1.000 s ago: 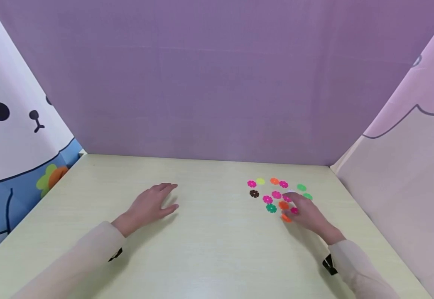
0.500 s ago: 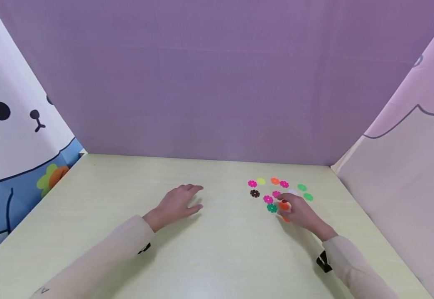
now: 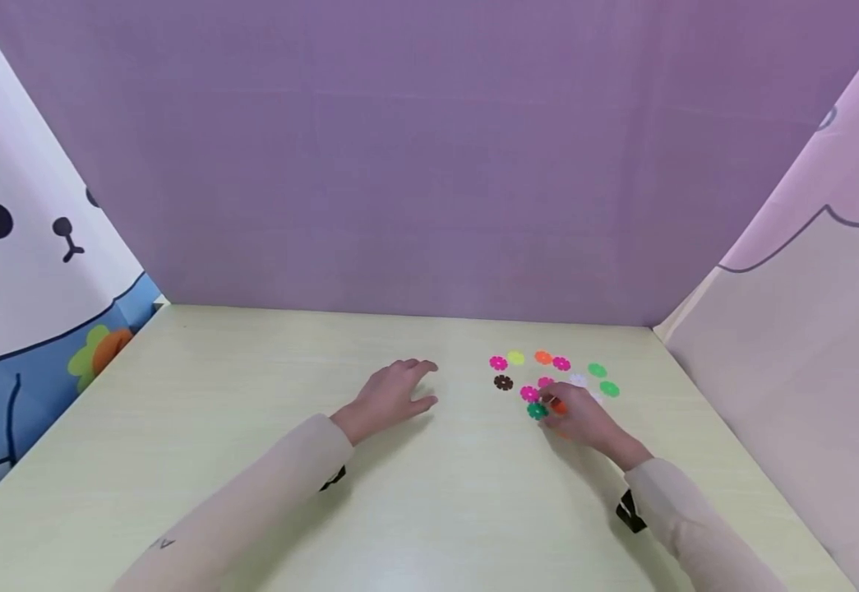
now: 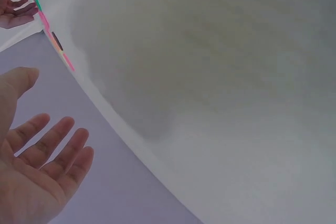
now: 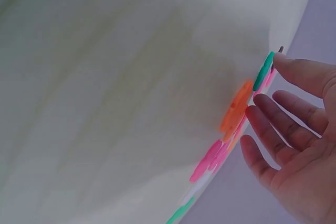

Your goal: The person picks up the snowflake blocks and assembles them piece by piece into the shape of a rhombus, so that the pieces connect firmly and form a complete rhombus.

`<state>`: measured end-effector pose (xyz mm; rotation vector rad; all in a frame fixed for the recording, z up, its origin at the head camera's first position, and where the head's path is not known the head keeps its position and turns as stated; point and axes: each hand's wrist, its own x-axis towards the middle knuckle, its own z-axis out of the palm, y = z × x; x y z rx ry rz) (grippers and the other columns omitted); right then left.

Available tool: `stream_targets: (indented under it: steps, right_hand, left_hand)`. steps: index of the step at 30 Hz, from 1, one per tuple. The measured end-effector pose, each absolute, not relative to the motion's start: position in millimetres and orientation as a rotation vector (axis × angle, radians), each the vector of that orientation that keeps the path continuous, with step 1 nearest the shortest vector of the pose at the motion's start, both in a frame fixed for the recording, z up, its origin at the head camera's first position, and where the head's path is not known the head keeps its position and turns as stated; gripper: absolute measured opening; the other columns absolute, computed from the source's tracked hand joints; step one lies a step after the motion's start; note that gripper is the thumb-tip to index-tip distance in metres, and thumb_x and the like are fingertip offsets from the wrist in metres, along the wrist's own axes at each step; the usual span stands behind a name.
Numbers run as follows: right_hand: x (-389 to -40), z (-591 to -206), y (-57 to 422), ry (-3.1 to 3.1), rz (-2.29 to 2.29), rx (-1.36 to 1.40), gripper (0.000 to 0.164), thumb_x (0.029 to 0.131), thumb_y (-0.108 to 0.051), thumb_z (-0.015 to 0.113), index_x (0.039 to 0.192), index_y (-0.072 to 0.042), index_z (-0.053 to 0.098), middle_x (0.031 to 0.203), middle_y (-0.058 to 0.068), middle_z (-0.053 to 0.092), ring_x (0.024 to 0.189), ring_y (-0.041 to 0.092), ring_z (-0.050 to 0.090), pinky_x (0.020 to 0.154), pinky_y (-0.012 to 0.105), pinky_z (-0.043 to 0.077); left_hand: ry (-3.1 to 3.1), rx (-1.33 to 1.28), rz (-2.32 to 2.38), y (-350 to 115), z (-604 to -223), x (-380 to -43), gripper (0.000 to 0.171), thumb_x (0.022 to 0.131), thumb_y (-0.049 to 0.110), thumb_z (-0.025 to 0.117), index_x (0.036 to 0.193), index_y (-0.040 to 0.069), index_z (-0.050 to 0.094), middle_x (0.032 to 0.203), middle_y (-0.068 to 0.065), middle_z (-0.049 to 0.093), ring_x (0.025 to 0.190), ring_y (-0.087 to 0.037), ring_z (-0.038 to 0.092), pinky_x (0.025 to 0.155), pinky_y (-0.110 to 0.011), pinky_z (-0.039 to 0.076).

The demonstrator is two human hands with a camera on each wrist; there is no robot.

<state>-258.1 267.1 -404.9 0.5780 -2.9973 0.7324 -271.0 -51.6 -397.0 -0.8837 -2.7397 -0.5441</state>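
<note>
Several flower-shaped plastic discs lie flat on the table's right half. My right hand (image 3: 584, 419) is over their near side, thumb and fingers apart. Close to its fingertips are a dark green disc (image 3: 537, 410) and a pink disc (image 3: 529, 394); an orange disc (image 3: 559, 407) shows partly between thumb and fingers. The right wrist view has that hand's fingers (image 5: 268, 129) loosely bent and nothing between them. Left of the discs, my left hand (image 3: 392, 399) hovers over bare table, its fingers (image 4: 58, 140) spread and the palm holding nothing. Some discs are partly hidden under the right hand.
A brown disc (image 3: 503, 382) is at the group's left, a yellow disc (image 3: 515, 358) at its back, and a light green disc (image 3: 609, 389) at its right. A purple cloth wall (image 3: 429, 164) rises behind the pale table (image 3: 414, 510); printed curtains flank both sides.
My left hand has moved right across the table toward the discs. My right hand has shifted slightly left, uncovering white discs on the right. The visible discs have stayed in place.
</note>
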Motion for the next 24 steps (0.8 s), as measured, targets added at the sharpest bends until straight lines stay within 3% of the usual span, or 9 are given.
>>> stream_targets:
  steps: [9, 24]
  right_hand:
    - [-260, -406, 263, -3.009, 0.639, 0.53, 0.033, 0.073, -0.008, 0.074, 0.103, 0.0, 0.063, 0.089, 0.005, 0.063, 0.082, 0.018, 0.056, 0.075, 0.034, 0.051]
    - [-266, -409, 262, -2.989, 0.603, 0.572, 0.032, 0.071, -0.004, 0.075, 0.1, 0.001, 0.064, 0.086, 0.005, 0.064, 0.078, 0.017, 0.056, 0.072, 0.032, 0.051]
  left_hand:
    - [-2.799, -0.879, -0.571, -21, -394, -286, 0.048, 0.083, 0.033, 0.066, 0.125, 0.015, 0.052, 0.116, -0.004, 0.061, 0.102, -0.019, 0.06, 0.081, -0.032, 0.052]
    - [-2.866, -0.912, -0.593, 17, -392, -305, 0.047, 0.083, 0.029, 0.067, 0.125, 0.015, 0.052, 0.117, -0.004, 0.062, 0.103, -0.016, 0.059, 0.085, -0.03, 0.051]
